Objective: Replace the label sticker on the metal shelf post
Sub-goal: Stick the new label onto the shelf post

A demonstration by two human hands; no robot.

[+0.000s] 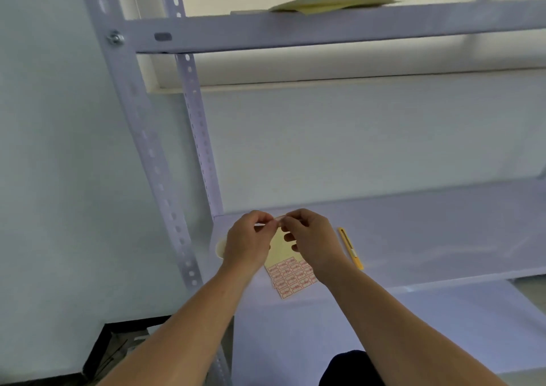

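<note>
My left hand (248, 242) and my right hand (310, 242) meet above the lower shelf and pinch one small red-bordered label sticker (279, 219) between their fingertips. Under them lies a yellow backing sheet of label stickers (291, 278), its lower part still covered with several red-framed labels. The perforated metal shelf post (153, 155) rises to the left of my hands, with a second post (198, 125) behind it. No label shows on either post.
A yellow utility knife (350, 248) lies on the lower shelf (428, 232) to the right of my right hand. Crumpled yellow backing paper (331, 0) rests on the upper shelf (325, 28). A bolt (115, 37) fixes the post to the upper shelf. The wall is at left.
</note>
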